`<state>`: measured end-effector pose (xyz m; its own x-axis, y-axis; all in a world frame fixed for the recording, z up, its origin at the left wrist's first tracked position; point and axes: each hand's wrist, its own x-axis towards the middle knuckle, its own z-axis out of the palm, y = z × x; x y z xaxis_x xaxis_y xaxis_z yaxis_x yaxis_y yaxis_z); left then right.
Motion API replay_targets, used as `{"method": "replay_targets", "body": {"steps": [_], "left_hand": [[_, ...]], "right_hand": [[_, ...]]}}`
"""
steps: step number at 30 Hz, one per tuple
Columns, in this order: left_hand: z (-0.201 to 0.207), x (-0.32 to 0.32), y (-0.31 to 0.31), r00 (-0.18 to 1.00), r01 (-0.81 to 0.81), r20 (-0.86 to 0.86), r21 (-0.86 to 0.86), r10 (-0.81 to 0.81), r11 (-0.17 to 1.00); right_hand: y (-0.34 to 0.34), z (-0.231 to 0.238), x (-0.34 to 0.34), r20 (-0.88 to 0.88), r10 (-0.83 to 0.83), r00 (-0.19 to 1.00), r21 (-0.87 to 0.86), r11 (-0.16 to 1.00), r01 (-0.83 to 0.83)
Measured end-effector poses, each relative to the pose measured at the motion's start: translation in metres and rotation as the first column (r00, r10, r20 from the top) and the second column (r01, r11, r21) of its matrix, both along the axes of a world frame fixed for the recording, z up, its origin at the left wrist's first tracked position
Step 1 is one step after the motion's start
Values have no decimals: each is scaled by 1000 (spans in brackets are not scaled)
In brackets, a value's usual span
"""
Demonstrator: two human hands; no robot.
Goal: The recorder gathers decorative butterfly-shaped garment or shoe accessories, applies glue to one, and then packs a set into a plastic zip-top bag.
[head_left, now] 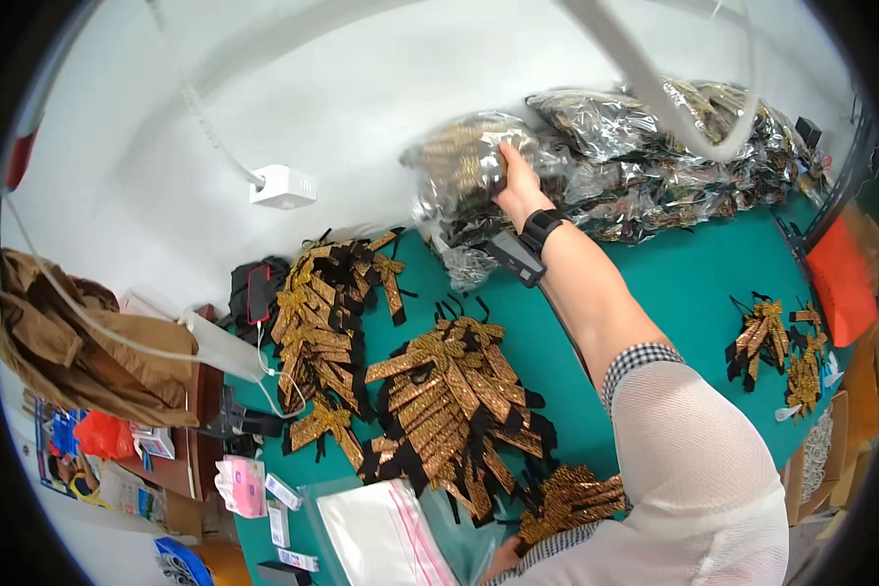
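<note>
My right arm reaches far across the green table (576, 283), and my right hand (520, 181) is closed on a clear plastic bag (464, 161) packed with gold pieces. That bag lies at the left end of a row of similar bags by the wall. Part of my left hand (503, 560) shows at the lower edge, its fingers mostly hidden. Beside it is a cluster of gold sequin bows (568, 503). In mid-table lies a large heap of gold sequin bows with black ribbons (449, 391). Another such heap (317, 322) lies to its left.
Stacked filled bags (645, 186) line the wall. Flat clear bags (381, 532) lie at the front, near a pink tissue pack (240, 486) and small white boxes (281, 491). More bows (762, 332) sit at the right. A white cable hangs overhead; a brown garment (88, 332) is at the left.
</note>
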<state>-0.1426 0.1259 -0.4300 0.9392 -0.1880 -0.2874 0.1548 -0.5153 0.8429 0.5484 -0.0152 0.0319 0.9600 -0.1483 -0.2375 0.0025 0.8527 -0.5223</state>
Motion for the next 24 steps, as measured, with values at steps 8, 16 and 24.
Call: {"method": "replay_targets", "body": {"steps": [8, 16, 24], "left_hand": [[112, 28, -25, 985, 62, -156, -83, -74, 995], [205, 93, -14, 961, 48, -268, -95, -72, 994], [342, 155, -31, 837, -4, -547, -27, -11, 1000]], "right_hand": [[-14, -45, 1, -187, -351, 917, 22, 932, 361], [-33, -32, 2, -351, -341, 872, -179, 938, 295], [-34, 11, -69, -205, 88, 975, -281, 949, -145]]}}
